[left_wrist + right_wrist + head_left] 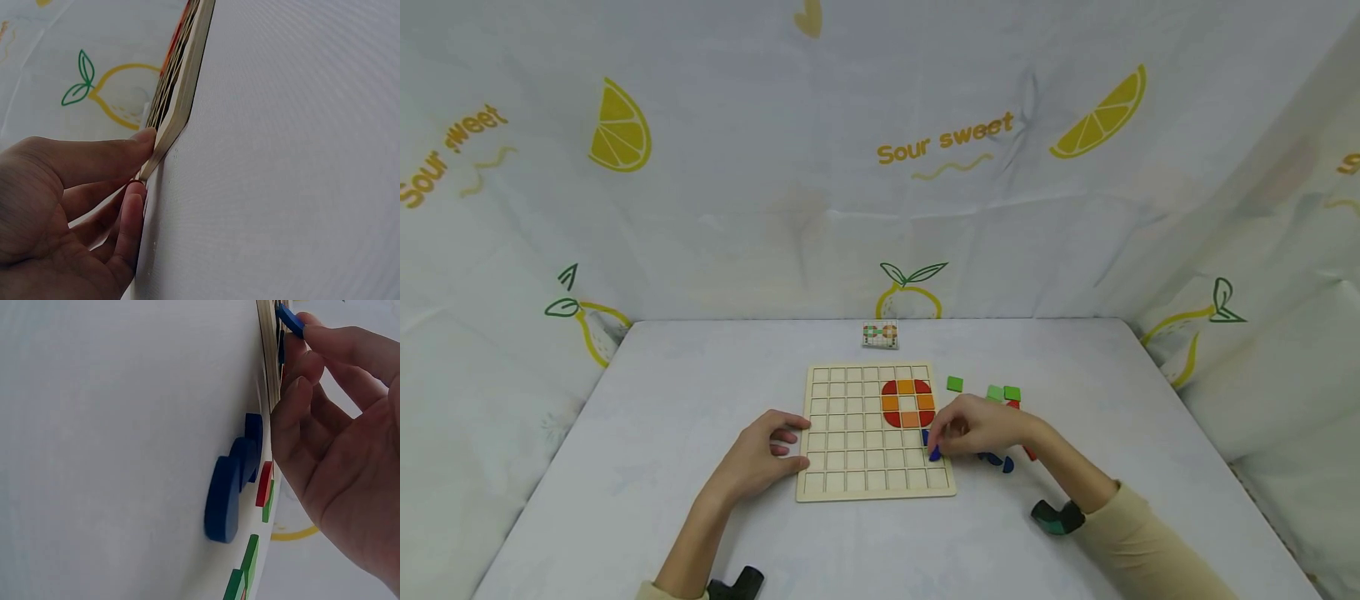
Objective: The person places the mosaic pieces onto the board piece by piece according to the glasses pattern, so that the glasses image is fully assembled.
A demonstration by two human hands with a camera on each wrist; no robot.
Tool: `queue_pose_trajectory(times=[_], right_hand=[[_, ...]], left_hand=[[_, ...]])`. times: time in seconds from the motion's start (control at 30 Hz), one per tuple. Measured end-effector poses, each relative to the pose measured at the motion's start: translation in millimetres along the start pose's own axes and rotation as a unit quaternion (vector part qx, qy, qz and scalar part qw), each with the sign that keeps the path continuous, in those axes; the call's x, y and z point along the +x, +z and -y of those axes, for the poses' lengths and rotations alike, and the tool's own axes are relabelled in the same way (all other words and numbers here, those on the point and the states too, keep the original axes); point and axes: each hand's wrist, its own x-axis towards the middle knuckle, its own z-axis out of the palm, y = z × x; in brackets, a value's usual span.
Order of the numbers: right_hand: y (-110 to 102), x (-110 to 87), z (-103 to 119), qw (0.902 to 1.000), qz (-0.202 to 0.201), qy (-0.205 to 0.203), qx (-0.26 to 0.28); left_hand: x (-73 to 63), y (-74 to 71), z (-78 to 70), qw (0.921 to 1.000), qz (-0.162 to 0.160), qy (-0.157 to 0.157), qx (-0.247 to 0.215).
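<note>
Lying on the worktop (617, 475), the grid board (855, 437) is apparently steadied at its left edge by the relaxed left hand (758, 454), while, seemingly for control, a blue piece (935, 454) is pinched near the right edge by the right hand (977, 423).

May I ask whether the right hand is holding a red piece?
No, the right hand pinches a blue piece with its fingers.
</note>
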Motion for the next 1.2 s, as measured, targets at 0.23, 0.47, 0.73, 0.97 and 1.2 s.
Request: queue_pose_trajectory(times=[0.23, 0.47, 0.73, 0.97, 1.2], right_hand=[[4, 4.3, 6, 0.9997, -0.009, -0.001, -0.023], [8, 4.4, 10, 0.9982, -0.033, 0.02, -0.047], [7, 1.5, 15, 0.9982, -0.037, 0.03, -0.037], [1, -5.6, 16, 0.997, -0.048, 0.039, -0.047], [-7, -19.6, 10, 0.9942, -0.066, 0.065, -0.055]], left_hand=[[-0.5, -0.2, -0.3, 1.0, 0.0, 0.003, -0.001], [-1.4, -0.2, -0.6, 1.0, -0.002, 0.005, 0.0], [-2.2, -0.4, 0.4, 1.0, 0.0, 0.004, -0.005], [-2.7, 0.0, 1.5, 1.0, -0.001, 0.001, -0.006], [-1.3, 0.7, 0.6, 1.0, -0.004, 0.008, 0.002]])
